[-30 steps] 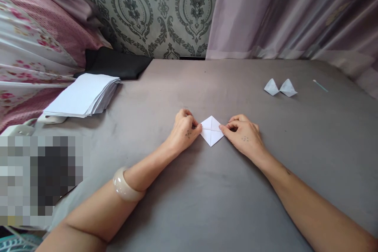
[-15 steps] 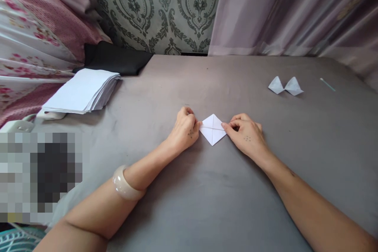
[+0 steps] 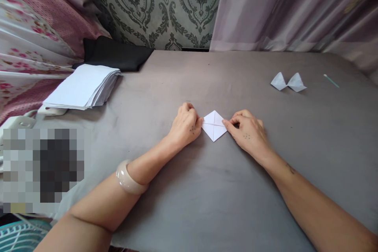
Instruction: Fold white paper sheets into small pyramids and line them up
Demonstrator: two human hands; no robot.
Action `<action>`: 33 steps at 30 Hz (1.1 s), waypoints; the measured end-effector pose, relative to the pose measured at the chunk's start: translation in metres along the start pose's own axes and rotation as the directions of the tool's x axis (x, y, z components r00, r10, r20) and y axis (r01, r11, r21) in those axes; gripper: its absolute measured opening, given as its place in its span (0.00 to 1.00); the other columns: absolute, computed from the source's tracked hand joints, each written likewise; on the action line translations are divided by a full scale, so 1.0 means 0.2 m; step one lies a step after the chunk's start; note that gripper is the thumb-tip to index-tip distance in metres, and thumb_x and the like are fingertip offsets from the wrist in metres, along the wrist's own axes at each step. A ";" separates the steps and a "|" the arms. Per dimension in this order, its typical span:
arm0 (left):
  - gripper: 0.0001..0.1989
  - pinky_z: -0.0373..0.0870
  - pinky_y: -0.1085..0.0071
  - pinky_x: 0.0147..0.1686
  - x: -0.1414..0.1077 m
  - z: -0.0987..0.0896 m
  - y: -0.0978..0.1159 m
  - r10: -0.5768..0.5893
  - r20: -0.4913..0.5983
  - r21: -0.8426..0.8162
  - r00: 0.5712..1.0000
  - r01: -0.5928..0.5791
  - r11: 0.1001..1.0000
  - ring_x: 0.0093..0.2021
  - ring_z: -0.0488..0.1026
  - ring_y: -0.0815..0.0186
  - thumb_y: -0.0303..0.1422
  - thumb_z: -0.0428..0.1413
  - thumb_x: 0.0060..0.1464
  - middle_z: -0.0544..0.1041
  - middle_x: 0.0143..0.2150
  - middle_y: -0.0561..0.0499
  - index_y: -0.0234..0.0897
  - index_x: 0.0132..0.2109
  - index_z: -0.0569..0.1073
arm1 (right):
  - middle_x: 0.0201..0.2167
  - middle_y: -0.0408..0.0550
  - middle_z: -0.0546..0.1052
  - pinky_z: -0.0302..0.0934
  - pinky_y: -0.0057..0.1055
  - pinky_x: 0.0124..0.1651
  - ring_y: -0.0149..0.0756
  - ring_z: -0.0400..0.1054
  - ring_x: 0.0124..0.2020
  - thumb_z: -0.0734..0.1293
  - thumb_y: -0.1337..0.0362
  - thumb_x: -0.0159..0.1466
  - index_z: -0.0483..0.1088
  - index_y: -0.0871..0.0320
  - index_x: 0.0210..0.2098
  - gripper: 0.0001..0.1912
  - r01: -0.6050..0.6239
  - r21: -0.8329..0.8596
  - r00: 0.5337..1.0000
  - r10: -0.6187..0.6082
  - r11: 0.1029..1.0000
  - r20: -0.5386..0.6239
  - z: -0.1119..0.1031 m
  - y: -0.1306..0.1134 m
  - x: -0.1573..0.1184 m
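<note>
A small white square of folded paper (image 3: 214, 126) lies turned like a diamond, with creases crossing at its middle. My left hand (image 3: 186, 125) pinches its left corner between thumb and curled fingers. At the right corner, my right hand (image 3: 248, 130) grips the paper, thumb on top and fingers bent behind. The corners themselves are partly covered by the fingertips. Farther back on the right stands a folded white paper piece (image 3: 288, 82) with two pointed peaks joined at a narrow middle.
A thick stack of white paper (image 3: 82, 86) rests at the left, partly over a white power strip (image 3: 51, 110). Behind it lies a black cloth (image 3: 118, 55). A cotton swab (image 3: 331, 80) is at the far right of the grey-covered table (image 3: 189, 208). Curtains and patterned wallpaper border the back.
The view has shifted slightly, so everything sits a little higher and further right. Both hands keep their hold on the folded paper's corners, with hardly any movement.
</note>
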State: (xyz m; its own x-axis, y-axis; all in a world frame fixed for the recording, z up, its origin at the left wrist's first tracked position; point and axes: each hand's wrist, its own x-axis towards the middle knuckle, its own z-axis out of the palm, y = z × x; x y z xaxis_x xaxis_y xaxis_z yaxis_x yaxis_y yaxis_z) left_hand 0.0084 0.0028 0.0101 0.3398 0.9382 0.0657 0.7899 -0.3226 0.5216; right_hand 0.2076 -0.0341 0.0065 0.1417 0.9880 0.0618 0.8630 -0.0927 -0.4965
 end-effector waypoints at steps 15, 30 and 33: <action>0.25 0.60 0.59 0.46 0.03 -0.01 -0.02 0.233 0.190 0.065 0.954 -0.249 0.966 0.45 0.63 0.58 0.24 0.41 0.60 0.68 0.45 0.44 0.48 0.56 0.72 | 0.37 0.45 0.73 0.61 0.34 0.39 0.33 0.66 0.31 0.67 0.58 0.57 0.72 0.54 0.35 0.09 0.073 0.219 0.991 -0.095 0.973 0.093 -0.09 0.10 0.04; 0.16 0.67 0.70 0.39 0.08 -0.04 -0.08 -0.002 0.062 -0.335 0.998 0.023 0.942 0.34 0.68 0.67 0.28 0.49 0.57 0.72 0.37 0.48 0.38 0.49 0.77 | 0.49 0.55 0.70 0.62 0.43 0.50 0.47 0.63 0.48 0.53 0.60 0.69 0.64 0.57 0.60 0.22 0.449 -0.186 0.893 -0.435 0.874 0.113 0.03 -0.12 -0.18; 0.17 0.63 0.73 0.28 0.08 -0.06 -0.11 -0.249 0.016 -0.485 0.968 0.225 0.845 0.25 0.64 0.70 0.28 0.48 0.55 0.72 0.30 0.50 0.34 0.49 0.76 | 0.49 0.56 0.70 0.62 0.43 0.48 0.47 0.62 0.47 0.53 0.59 0.69 0.63 0.56 0.61 0.23 0.450 -0.246 0.893 -0.432 0.858 0.126 0.04 -0.13 -0.17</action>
State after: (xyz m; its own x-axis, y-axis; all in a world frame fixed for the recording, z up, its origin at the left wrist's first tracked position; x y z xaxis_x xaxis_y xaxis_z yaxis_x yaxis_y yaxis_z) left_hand -0.0095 0.0262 0.0101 0.1408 0.9868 -0.0802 0.4967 -0.0003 0.8679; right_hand 0.1771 -0.0651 0.0109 -0.3072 0.9380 0.1606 0.9241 0.3343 -0.1851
